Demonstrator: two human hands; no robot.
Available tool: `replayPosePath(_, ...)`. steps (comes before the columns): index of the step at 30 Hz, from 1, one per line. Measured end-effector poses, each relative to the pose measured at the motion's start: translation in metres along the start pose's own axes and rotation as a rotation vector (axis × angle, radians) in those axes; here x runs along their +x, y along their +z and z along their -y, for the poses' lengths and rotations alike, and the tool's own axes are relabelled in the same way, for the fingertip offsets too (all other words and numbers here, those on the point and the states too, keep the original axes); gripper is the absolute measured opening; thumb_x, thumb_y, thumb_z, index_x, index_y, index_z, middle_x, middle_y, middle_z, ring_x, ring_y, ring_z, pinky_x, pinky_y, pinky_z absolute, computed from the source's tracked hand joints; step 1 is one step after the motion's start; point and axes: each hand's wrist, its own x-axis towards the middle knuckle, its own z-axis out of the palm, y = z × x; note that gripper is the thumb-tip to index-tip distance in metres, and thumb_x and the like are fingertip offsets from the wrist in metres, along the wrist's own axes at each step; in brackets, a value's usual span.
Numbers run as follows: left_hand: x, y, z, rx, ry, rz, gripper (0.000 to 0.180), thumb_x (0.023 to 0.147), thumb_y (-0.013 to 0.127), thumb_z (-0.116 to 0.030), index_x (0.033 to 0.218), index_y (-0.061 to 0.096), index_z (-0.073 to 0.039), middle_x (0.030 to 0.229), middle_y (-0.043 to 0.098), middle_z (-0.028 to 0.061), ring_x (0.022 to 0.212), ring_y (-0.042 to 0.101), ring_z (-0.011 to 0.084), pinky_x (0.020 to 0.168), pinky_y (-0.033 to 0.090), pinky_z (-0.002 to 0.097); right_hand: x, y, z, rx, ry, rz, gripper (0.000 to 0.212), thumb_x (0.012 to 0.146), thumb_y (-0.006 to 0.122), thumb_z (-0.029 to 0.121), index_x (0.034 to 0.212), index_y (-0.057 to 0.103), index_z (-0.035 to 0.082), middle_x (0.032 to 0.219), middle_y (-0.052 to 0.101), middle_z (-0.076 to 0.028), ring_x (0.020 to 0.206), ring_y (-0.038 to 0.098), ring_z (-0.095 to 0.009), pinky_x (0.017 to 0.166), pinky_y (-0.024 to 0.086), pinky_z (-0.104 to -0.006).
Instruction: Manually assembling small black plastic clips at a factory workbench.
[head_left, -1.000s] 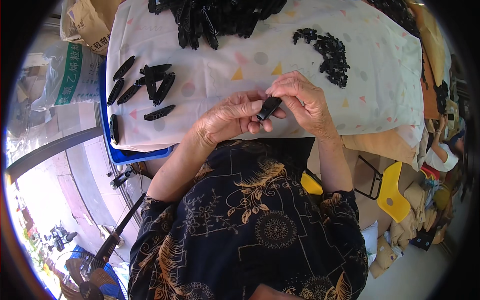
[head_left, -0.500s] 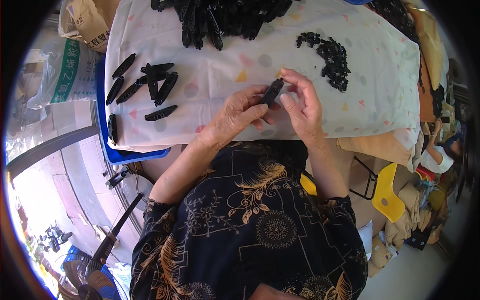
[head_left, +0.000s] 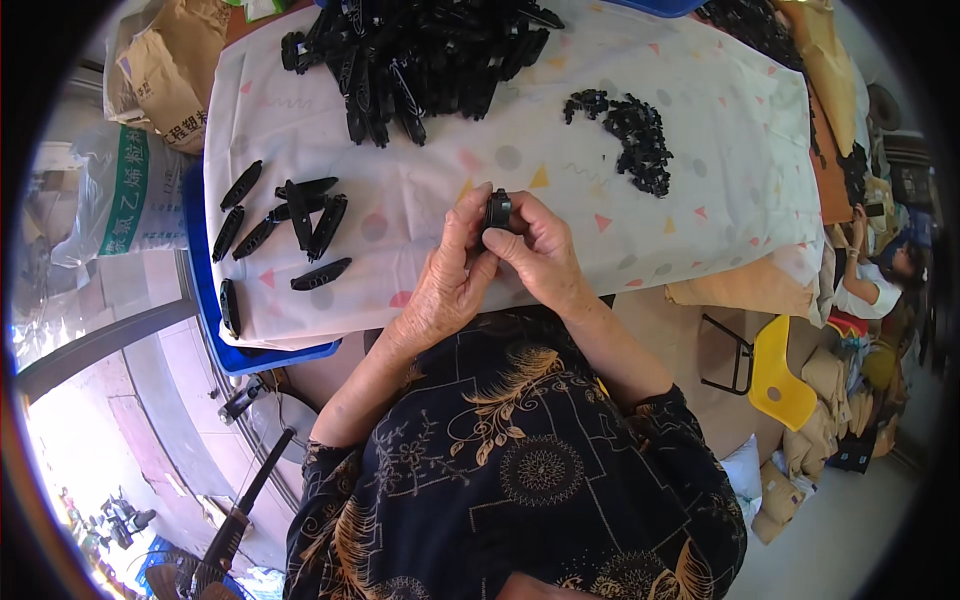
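Observation:
Both my hands are closed on a black elongated plastic part, held over the table's near side. My left hand grips it from the left. On the other side, the thumb and bent fingers of my right hand press against it. Fingers cover much of its lower portion. Several similar black parts lie loosely to the left, some crossing one another. Beyond my hands rises a large heap of long black parts. Small black pieces form a curved cluster to the right.
A patterned white cloth covers the table. Blue tray edges show beneath its left corner. Bags stand at the far left, and a fan at the lower left. A yellow chair and another person are to the right.
My right hand has closed in on the black part, and both hands have come together around it. The part has turned from slanted to more upright in the view.

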Motion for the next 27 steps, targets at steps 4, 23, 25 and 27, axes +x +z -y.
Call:
replayPosePath(4, 0.000, -0.001, -0.003, -0.142, -0.140, 0.058, 0.061, 0.087, 0.049, 0.007, 0.142, 0.025, -0.008, 0.111, 0.057, 0.0159, 0.100, 0.060, 0.0207, 0.084, 0.048, 0.0313, -0.002, -0.003, 0.000, -0.055, -0.014, -0.008, 0.019, 0.090, 0.060, 0.011, 0.106, 0.055, 0.001, 0.089, 0.060, 0.000, 0.080, 0.054, -0.006, 0.070, 0.045, -0.0213)
replayPosePath(23, 0.081, -0.146, -0.032, 0.901, -0.095, -0.014, 0.027, 0.085, 0.058, -0.022, 0.111, 0.059, -0.014, 0.098, 0.064, 0.0137, 0.090, 0.063, 0.0329, 0.078, 0.048, 0.0417, 0.093, -0.112, 0.001, -1.634, -0.365, -0.385, 0.015, 0.082, 0.064, 0.019, 0.083, 0.055, 0.007, 0.079, 0.062, -0.007, 0.073, 0.060, -0.030, 0.065, 0.047, -0.0397)
replayPosePath(25, 0.108, -0.161, -0.009, 0.887, -0.129, -0.102, 0.026, 0.085, 0.058, -0.024, 0.108, 0.060, -0.013, 0.099, 0.064, 0.0134, 0.091, 0.062, 0.0326, 0.080, 0.048, 0.0405, 0.092, -0.112, 0.004, -1.631, -0.409, -0.350, 0.013, 0.081, 0.064, 0.016, 0.084, 0.054, 0.007, 0.082, 0.062, -0.008, 0.074, 0.060, -0.030, 0.066, 0.048, -0.0396)
replayPosePath(27, 0.130, -0.174, 0.017, 1.007, -0.254, -0.218, 0.030, 0.083, 0.060, -0.027, 0.110, 0.058, -0.012, 0.098, 0.065, 0.0139, 0.092, 0.063, 0.0327, 0.080, 0.048, 0.0403, 0.087, -0.108, 0.006, -1.631, -0.444, -0.316, 0.013, 0.081, 0.064, 0.012, 0.085, 0.054, 0.007, 0.084, 0.061, -0.008, 0.076, 0.060, -0.031, 0.066, 0.048, -0.0396)
